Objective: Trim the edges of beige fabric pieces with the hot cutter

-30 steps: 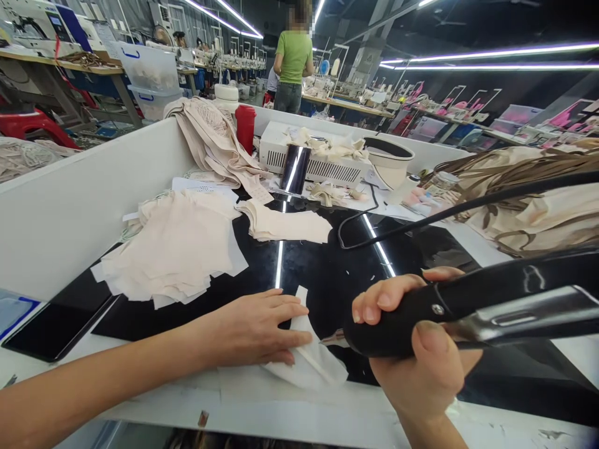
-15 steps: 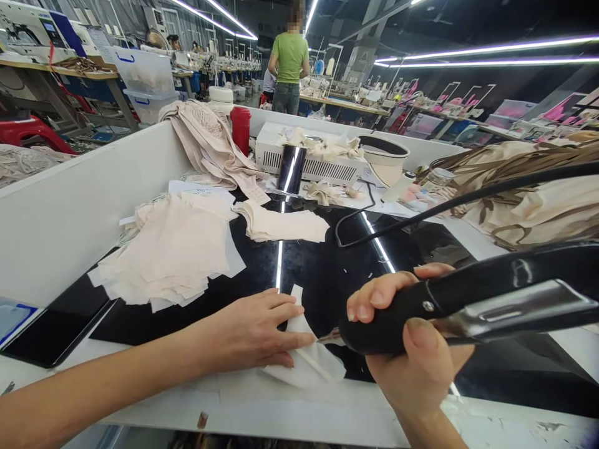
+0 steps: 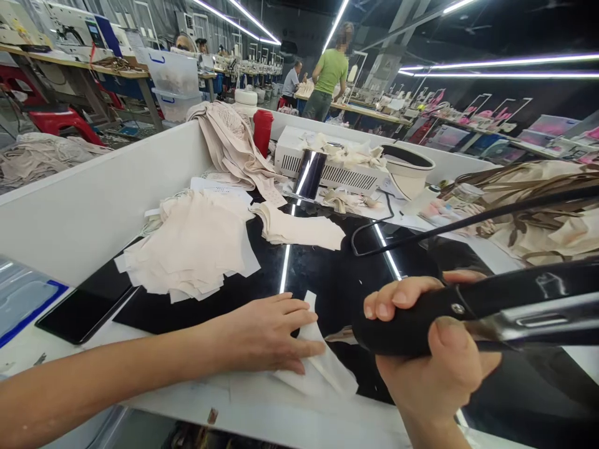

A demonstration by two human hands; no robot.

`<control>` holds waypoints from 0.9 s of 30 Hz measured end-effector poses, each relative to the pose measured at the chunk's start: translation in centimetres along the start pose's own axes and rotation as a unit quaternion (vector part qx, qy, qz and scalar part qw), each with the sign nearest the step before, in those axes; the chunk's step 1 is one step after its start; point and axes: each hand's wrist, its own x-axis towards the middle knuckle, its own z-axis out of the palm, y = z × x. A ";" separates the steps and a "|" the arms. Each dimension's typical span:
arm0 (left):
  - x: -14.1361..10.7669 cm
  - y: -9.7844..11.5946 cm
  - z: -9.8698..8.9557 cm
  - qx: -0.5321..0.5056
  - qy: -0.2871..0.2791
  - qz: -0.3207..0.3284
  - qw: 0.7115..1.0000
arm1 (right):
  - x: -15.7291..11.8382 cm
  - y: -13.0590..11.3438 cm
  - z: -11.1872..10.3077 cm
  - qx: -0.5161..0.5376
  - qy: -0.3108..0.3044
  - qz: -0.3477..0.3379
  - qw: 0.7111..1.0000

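My left hand (image 3: 269, 337) lies with fingers spread on a small white fabric piece (image 3: 334, 374) near the front edge of the black glossy board (image 3: 234, 315). The piece has a folded strip along it, and my palm hides part of it. My right hand (image 3: 444, 349) is wrapped around a black corded hand tool with a metal lever (image 3: 524, 315). A thin metallic tip (image 3: 340, 335) shows at the tool's left end, beside the fabric. Whether it touches the fabric I cannot tell. Beyond my hands lie a spread pile of cream fabric pieces (image 3: 191, 246) and a smaller neat stack (image 3: 304, 227).
The tool's black cord (image 3: 421, 237) loops across the board. Behind are a white vented box (image 3: 337, 174), a red cup (image 3: 262, 132) and a dark cylinder (image 3: 310, 174). A phone-like black slab (image 3: 87, 312) lies left. A person in green (image 3: 330, 78) stands far off.
The view has swung left, so things sit further right. My left hand stays on the fabric, and my right hand still holds the tool. The person in green has turned and leans over a table.
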 end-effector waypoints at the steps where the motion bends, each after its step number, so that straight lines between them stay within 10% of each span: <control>1: 0.0 0.0 0.0 0.000 0.003 -0.002 1.000 | 0.0 0.1 0.1 -0.002 -0.002 0.000 1.000; 27: 0.0 0.1 0.5 -0.036 0.016 -0.038 0.999 | 0.8 1.5 0.9 0.007 -0.006 -0.018 1.000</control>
